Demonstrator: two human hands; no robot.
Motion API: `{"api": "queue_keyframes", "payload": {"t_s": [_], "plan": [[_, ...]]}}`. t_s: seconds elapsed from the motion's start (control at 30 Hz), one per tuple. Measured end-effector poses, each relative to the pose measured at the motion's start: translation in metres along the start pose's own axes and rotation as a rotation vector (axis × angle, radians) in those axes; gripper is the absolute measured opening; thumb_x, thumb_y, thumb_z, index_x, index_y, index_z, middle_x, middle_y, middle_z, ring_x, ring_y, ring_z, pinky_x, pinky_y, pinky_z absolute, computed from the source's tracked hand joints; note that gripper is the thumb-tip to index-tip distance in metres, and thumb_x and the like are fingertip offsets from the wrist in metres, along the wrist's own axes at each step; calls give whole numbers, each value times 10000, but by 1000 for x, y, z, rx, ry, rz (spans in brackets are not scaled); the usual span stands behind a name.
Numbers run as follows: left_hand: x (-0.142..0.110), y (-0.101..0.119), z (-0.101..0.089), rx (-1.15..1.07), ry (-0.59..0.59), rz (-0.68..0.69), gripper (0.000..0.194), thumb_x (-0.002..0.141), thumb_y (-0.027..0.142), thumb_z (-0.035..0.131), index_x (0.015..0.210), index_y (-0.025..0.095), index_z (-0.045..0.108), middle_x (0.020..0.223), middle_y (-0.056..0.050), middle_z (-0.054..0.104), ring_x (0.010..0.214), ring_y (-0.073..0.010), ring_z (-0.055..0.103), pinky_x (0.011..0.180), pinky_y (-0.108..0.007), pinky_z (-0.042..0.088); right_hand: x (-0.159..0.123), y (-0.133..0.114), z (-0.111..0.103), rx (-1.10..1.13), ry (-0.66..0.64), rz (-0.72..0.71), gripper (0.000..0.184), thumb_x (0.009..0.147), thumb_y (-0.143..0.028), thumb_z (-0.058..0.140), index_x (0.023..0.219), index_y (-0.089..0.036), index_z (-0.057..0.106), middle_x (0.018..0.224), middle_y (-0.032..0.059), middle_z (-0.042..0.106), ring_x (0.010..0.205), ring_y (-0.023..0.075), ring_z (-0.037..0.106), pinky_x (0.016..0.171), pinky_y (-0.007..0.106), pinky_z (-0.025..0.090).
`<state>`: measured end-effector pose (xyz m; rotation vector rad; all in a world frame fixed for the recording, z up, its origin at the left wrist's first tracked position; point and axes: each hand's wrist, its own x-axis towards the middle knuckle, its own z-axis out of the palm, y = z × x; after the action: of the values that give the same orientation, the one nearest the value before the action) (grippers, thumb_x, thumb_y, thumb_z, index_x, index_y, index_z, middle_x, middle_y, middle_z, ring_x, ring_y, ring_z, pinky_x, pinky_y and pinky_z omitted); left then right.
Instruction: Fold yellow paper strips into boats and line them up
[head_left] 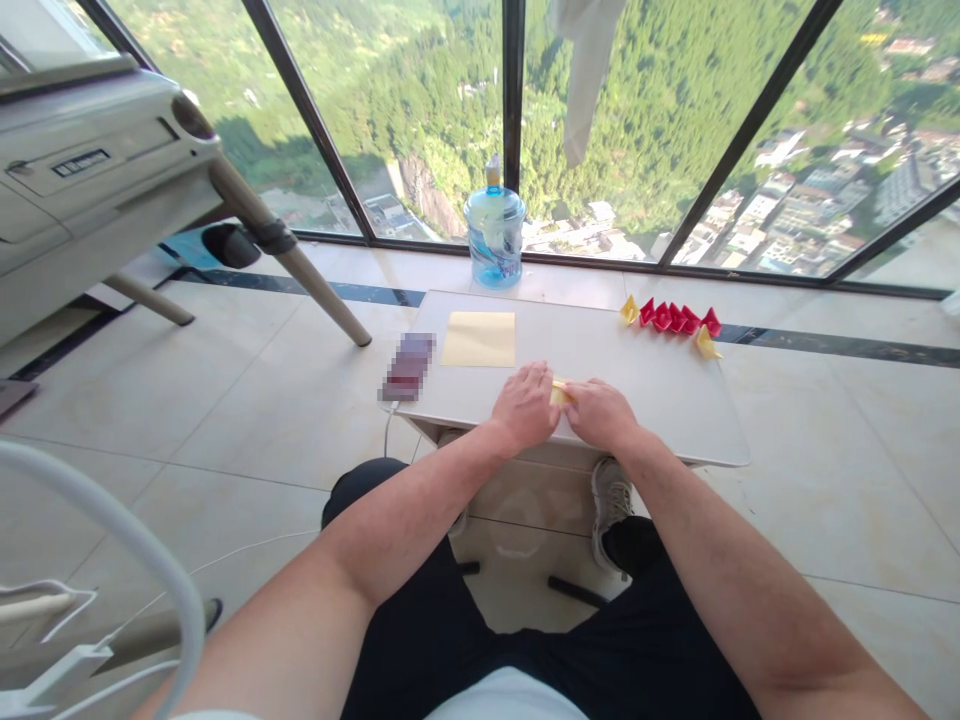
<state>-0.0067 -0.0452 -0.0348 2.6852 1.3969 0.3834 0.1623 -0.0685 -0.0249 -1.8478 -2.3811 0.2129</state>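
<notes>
On the small white table (660, 400), near its front edge, my left hand (525, 405) and my right hand (602, 412) press together on a small folded yellow paper piece (559, 392). Most of that piece is hidden under my fingers. Both hands have their fingers curled down onto it. A flat stack of yellow paper sheets (478, 339) lies to the left, further back. At the far right of the table sits a row of folded paper boats (675, 320), several red ones with a yellow one at each end.
A blurred dark red object (409, 367) lies at the table's left edge. A blue water jug (495, 232) stands on the floor by the window. A grey machine on legs (112, 170) is at the left. My shoe (611, 495) rests under the table.
</notes>
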Motion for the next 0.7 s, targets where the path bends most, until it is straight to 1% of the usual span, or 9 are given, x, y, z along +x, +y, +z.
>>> {"api": "queue_keyframes", "payload": {"t_s": [0.03, 0.1, 0.17, 0.27, 0.37, 0.43, 0.5, 0.57, 0.7], "plan": [[1, 2, 4, -17, -37, 26, 604, 914, 416, 469, 1404, 63, 456, 1470, -220, 464, 1398, -315, 367, 1134, -449, 308, 2, 3, -1, 25, -17, 27, 238, 896, -238, 534, 1035, -192, 721, 1011, 96, 753, 970, 239, 647, 879, 328, 465], [5, 6, 14, -23, -129, 47, 688, 894, 495, 498, 1412, 45, 453, 1488, -231, 451, 1419, -342, 352, 1161, -465, 277, 6, 12, -2, 81, 8, 119, 292, 898, -243, 518, 1109, -192, 713, 1063, 94, 748, 981, 233, 661, 884, 325, 470], [10, 8, 21, -19, -163, 59, 690, 909, 466, 493, 1420, 5, 443, 1502, -239, 436, 1432, -352, 340, 1181, -447, 256, 8, 21, -3, 95, 50, 172, 318, 880, -265, 547, 1135, -162, 706, 1135, 116, 725, 1046, 248, 648, 928, 333, 458], [21, 7, 26, -29, -158, 63, 608, 941, 354, 448, 1430, -7, 434, 1510, -232, 432, 1438, -345, 343, 1182, -443, 264, 11, 34, -3, 93, 5, 149, 356, 783, -279, 663, 1109, -143, 705, 1124, 132, 708, 1061, 271, 632, 939, 340, 451], [31, 4, 25, -36, -171, 74, 552, 949, 268, 408, 1438, 12, 431, 1518, -230, 424, 1448, -320, 339, 1182, -450, 266, 13, 45, -5, 114, -49, 113, 370, 742, -222, 679, 1108, -168, 697, 1077, 102, 701, 1003, 238, 633, 897, 311, 451], [35, 2, 21, -42, -174, 89, 553, 945, 293, 423, 1424, 17, 449, 1511, -232, 429, 1441, -327, 349, 1183, -455, 261, 16, 49, -5, 106, -48, 120, 304, 764, -205, 647, 1062, -182, 706, 1041, 87, 701, 950, 219, 634, 852, 299, 445], [38, 1, 17, -58, -167, 86, 590, 917, 399, 495, 1387, 42, 493, 1492, -219, 455, 1419, -356, 371, 1176, -477, 272, 19, 51, -5, 80, -37, 135, 218, 808, -199, 594, 990, -196, 714, 998, 76, 706, 897, 207, 634, 801, 297, 433], [40, 2, 14, -55, -150, 89, 600, 889, 460, 544, 1341, 65, 538, 1445, -207, 506, 1385, -370, 407, 1171, -497, 272, 22, 51, -5, 48, -29, 136, 188, 850, -204, 539, 921, -208, 713, 953, 68, 711, 855, 203, 632, 752, 300, 417], [44, 4, 14, -38, -110, 85, 482, 885, 422, 568, 1237, 95, 610, 1339, -188, 584, 1333, -366, 454, 1155, -518, 278, 28, 49, -5, -12, 13, 117, 206, 882, -239, 501, 835, -211, 699, 904, 75, 708, 823, 211, 627, 700, 308, 399]]}}
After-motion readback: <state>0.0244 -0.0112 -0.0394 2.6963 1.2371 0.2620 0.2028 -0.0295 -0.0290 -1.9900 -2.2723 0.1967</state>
